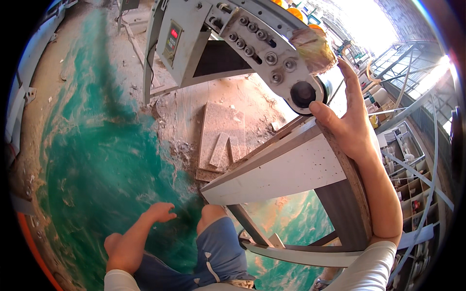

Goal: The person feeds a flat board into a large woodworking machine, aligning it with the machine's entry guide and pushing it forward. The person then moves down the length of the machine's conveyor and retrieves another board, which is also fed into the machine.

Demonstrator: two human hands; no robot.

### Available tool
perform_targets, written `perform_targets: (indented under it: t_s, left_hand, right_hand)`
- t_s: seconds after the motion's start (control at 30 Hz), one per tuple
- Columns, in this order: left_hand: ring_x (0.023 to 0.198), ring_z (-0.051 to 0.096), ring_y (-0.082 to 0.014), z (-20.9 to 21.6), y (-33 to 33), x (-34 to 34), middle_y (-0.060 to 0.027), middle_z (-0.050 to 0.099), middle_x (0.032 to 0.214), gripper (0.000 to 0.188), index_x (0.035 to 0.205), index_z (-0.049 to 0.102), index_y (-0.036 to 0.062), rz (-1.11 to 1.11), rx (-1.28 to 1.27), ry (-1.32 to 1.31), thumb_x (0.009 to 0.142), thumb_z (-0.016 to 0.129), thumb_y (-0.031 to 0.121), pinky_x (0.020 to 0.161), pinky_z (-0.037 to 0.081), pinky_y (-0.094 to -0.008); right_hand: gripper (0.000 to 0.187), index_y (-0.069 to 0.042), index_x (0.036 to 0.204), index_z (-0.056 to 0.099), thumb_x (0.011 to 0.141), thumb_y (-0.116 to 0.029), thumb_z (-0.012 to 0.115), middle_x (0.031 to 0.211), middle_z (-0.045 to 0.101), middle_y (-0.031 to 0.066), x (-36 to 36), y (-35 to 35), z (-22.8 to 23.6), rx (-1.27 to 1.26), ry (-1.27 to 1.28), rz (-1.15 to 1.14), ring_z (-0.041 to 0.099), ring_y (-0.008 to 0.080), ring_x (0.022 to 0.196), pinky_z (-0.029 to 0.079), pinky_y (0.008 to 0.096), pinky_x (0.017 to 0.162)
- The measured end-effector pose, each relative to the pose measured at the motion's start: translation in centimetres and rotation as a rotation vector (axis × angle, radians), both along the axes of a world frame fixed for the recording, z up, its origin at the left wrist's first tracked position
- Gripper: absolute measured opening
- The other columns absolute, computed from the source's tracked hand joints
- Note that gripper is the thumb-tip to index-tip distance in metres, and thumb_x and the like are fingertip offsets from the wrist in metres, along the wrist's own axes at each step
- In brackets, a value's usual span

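My right hand [348, 116] is raised at the end of a grey conveyor-like machine [274, 56], thumb and fingers spread apart. Its thumb is beside the dark round end cap [303, 93], and its fingertips are near a crumpled brownish-green piece [314, 48] on top of the machine. Whether they touch that piece, I cannot tell. Beneath my right forearm stands a white-sided table or bench frame [281, 169] with a dark edge. Low on the left, my left hand [162, 212] hangs above the green floor, fingers loosely bent and holding nothing visible.
A small control panel with a red display [173, 36] is fixed to the machine. Flat boards [221, 136] lie on the dusty floor beyond the bench. Shelving with compartments [412, 194] stands at the right. A long grey metal structure [36, 63] runs along the far left.
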State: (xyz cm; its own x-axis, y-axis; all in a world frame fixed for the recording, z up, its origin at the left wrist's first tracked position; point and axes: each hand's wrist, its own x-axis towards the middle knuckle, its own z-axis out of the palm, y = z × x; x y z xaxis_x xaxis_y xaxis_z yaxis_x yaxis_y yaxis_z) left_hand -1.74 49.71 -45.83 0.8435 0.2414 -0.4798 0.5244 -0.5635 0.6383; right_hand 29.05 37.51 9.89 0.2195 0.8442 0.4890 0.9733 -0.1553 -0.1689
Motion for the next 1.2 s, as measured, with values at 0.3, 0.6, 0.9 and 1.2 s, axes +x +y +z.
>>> perform_targets:
  t_s: [0.3, 0.6, 0.9, 1.2]
  left_hand:
    - [0.120, 0.061, -0.0325, -1.4, -0.7, 0.4, -0.0116, 0.067, 0.127, 0.058, 0.133, 0.059, 0.0101, -0.024, -0.016, 0.054, 0.089, 0.066, 0.048, 0.098, 0.050, -0.0445]
    - [0.116, 0.063, -0.0332, -1.2, -0.6, 0.7, -0.0140, 0.068, 0.124, 0.059, 0.131, 0.059, 0.0070, -0.039, -0.002, 0.032, 0.089, 0.067, 0.047, 0.096, 0.051, -0.0437]
    - [0.114, 0.064, -0.0335, -1.0, -0.7, 0.7, -0.0142, 0.068, 0.123, 0.059, 0.132, 0.059, 0.0062, -0.020, -0.019, 0.006, 0.088, 0.069, 0.044, 0.094, 0.052, -0.0442]
    - [0.112, 0.064, -0.0345, -1.6, -0.9, 0.4, -0.0139, 0.069, 0.120, 0.054, 0.128, 0.061, 0.0066, -0.036, 0.023, -0.025, 0.089, 0.068, 0.043, 0.091, 0.052, -0.0449]
  right_hand:
    - [0.091, -0.002, 0.147, 0.038, 0.076, -0.042, 0.078, 0.152, 0.038, 0.0253, -0.3, 0.4, 0.1, 0.013, -0.024, 0.040, 0.033, 0.0401, 0.145, 0.028, 0.0510, 0.118]
    - [0.091, 0.001, 0.145, 0.039, 0.075, -0.042, 0.078, 0.154, 0.035, 0.0275, 0.1, 0.1, 0.2, 0.007, -0.036, 0.032, 0.016, 0.0415, 0.152, 0.021, 0.0532, 0.121]
    - [0.091, 0.002, 0.144, 0.039, 0.075, -0.043, 0.077, 0.153, 0.035, 0.0284, 0.4, 0.0, 0.0, 0.016, -0.049, 0.035, 0.016, 0.0440, 0.150, 0.020, 0.0555, 0.121]
    - [0.094, 0.002, 0.144, 0.039, 0.075, -0.049, 0.077, 0.152, 0.036, 0.0285, 0.4, 0.2, 0.1, 0.018, 0.002, 0.058, 0.025, 0.0442, 0.148, 0.027, 0.0512, 0.118]
